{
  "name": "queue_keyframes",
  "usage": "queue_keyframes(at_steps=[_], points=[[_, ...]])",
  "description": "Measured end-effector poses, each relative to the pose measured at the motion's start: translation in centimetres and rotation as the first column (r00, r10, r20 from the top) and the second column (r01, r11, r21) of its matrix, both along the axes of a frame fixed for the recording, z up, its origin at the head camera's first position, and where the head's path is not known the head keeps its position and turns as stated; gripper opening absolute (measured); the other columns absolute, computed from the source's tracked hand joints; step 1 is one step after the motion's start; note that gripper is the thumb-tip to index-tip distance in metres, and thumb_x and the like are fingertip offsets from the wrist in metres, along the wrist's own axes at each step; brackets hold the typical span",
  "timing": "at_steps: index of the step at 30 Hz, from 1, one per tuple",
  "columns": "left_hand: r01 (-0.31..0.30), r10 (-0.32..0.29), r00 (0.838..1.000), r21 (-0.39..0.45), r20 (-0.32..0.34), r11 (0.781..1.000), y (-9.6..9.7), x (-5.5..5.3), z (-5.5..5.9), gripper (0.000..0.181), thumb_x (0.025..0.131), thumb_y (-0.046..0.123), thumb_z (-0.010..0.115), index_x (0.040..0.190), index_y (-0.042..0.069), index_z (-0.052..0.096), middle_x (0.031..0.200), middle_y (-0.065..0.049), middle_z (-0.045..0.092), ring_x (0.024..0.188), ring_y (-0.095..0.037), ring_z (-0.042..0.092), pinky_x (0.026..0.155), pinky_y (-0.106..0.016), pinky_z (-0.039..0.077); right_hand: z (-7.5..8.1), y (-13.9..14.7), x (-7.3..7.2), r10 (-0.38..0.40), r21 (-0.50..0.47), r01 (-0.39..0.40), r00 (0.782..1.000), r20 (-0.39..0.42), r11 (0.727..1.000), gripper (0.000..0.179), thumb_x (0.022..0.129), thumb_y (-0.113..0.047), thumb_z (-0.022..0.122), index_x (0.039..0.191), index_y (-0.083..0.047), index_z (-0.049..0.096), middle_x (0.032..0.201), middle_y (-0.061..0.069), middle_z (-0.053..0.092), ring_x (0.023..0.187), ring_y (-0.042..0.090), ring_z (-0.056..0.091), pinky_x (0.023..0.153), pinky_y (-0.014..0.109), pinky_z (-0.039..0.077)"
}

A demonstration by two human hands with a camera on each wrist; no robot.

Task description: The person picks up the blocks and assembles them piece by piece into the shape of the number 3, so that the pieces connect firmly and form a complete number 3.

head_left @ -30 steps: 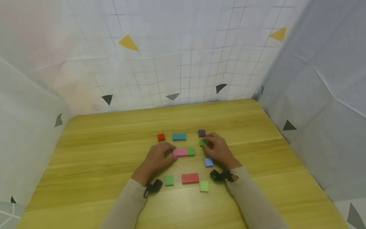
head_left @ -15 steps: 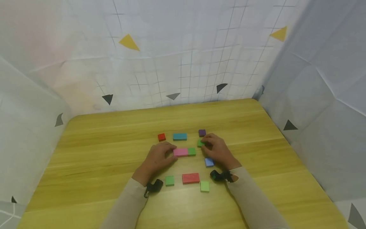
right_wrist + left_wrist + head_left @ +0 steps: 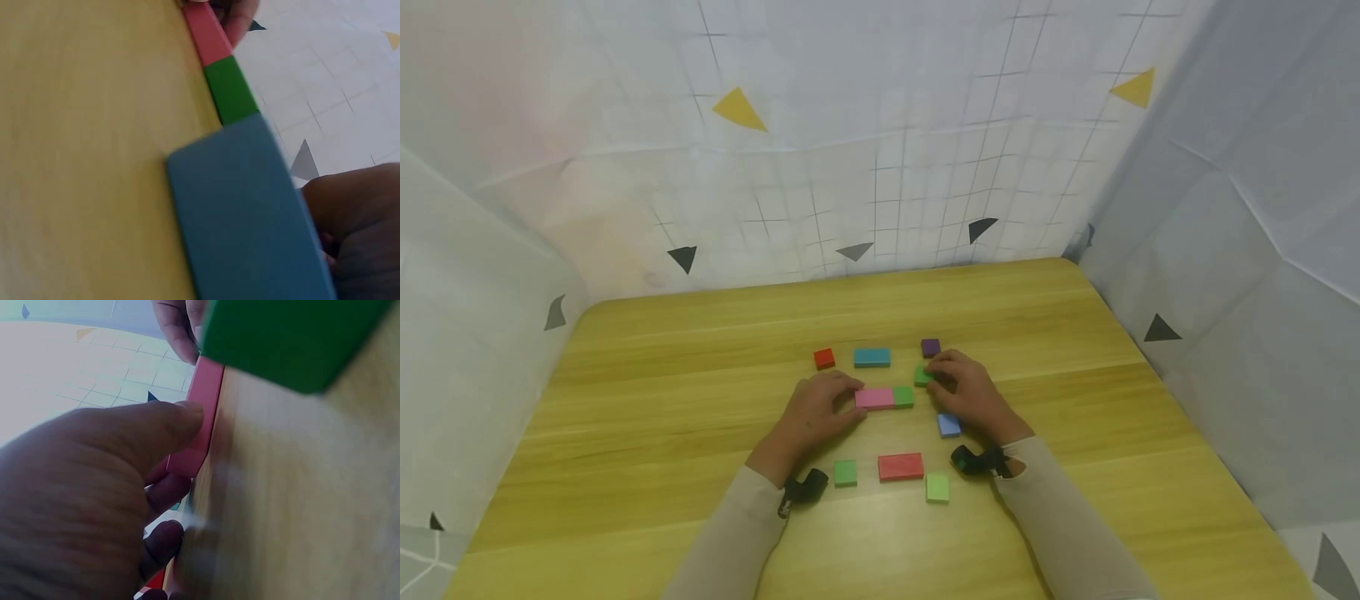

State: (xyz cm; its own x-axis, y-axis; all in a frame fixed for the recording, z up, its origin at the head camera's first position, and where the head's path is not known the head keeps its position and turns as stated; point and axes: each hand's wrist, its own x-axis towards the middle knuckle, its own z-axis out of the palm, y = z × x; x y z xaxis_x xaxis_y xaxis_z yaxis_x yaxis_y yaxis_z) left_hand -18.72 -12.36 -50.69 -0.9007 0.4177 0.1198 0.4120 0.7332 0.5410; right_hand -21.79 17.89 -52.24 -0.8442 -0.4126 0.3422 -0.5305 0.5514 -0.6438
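On the wooden table lies a pink block (image 3: 874,399) with a green block (image 3: 903,397) set end to end at its right. My left hand (image 3: 820,410) pinches the pink block's left end, its thumb (image 3: 181,422) along one long side and fingers on the other. Just behind the row, a second green block (image 3: 922,376) sits between the thumb and index fingertips of my right hand (image 3: 972,392); its right part is covered by them. In the right wrist view, a light blue block (image 3: 244,206) fills the foreground and hides most of the fingers.
Behind the row lie a red square block (image 3: 824,359), a teal block (image 3: 872,358) and a purple block (image 3: 931,348). Nearer me are a green square block (image 3: 846,473), a long red block (image 3: 901,467) and a lime block (image 3: 937,488). Patterned sheeting (image 3: 850,200) surrounds the table.
The second green block has shifted a little to the left, with my right fingers following slightly. My left hand and the pink block have stayed in place.
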Motion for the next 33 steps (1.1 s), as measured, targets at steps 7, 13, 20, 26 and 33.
queue_keyframes(at_steps=[7,13,20,26,33], points=[[-0.010,0.011,1.000,0.008,-0.007,1.000,0.06,-0.08,0.10,0.040,0.089,0.043,0.072,0.123,0.021,0.069,0.120,0.005,0.067,0.118,-0.018,0.057,0.104,-0.049,0.041,0.19,-0.47,-0.11,0.023,0.023,-0.022,0.999,-0.030,0.999,0.023,0.090,-0.014,0.072,0.113,-0.006,0.073,0.120,0.007,0.064,0.115,0.026,0.061,0.101,0.046,0.049],[-0.006,0.006,1.000,0.012,0.000,1.000,0.02,-0.09,0.13,0.041,0.088,0.042,0.073,0.123,0.021,0.068,0.121,0.005,0.067,0.119,-0.019,0.057,0.105,-0.049,0.040,0.05,-0.55,-0.17,0.038,0.018,-0.038,0.999,-0.027,0.999,0.023,0.090,-0.012,0.073,0.113,-0.008,0.072,0.121,0.006,0.061,0.110,0.023,0.061,0.095,0.043,0.052],[-0.011,0.011,1.000,0.010,0.012,1.000,0.03,-0.07,-0.04,0.042,0.089,0.043,0.072,0.124,0.021,0.068,0.122,0.005,0.066,0.120,-0.019,0.057,0.105,-0.048,0.041,0.12,-0.41,0.04,0.018,-0.045,-0.014,0.995,0.100,0.999,0.024,0.092,-0.012,0.071,0.116,-0.011,0.071,0.123,0.004,0.062,0.110,0.020,0.062,0.094,0.041,0.053],[-0.013,0.012,1.000,0.019,0.029,1.000,0.01,-0.02,-0.12,0.043,0.089,0.044,0.072,0.125,0.021,0.068,0.123,0.005,0.066,0.120,-0.018,0.057,0.106,-0.048,0.040,0.01,-0.44,0.03,0.001,-0.054,0.006,0.992,0.130,0.999,0.022,0.092,-0.012,0.071,0.113,-0.009,0.072,0.120,0.003,0.065,0.113,0.022,0.062,0.097,0.043,0.052],[-0.015,0.014,1.000,0.017,0.021,1.000,0.07,-0.02,-0.04,0.042,0.089,0.043,0.072,0.125,0.021,0.068,0.122,0.006,0.066,0.120,-0.017,0.056,0.106,-0.048,0.040,0.26,-0.56,0.10,0.008,-0.021,-0.007,0.996,0.084,1.000,0.023,0.092,-0.012,0.071,0.114,-0.007,0.072,0.123,0.006,0.065,0.117,0.027,0.061,0.100,0.047,0.049]])
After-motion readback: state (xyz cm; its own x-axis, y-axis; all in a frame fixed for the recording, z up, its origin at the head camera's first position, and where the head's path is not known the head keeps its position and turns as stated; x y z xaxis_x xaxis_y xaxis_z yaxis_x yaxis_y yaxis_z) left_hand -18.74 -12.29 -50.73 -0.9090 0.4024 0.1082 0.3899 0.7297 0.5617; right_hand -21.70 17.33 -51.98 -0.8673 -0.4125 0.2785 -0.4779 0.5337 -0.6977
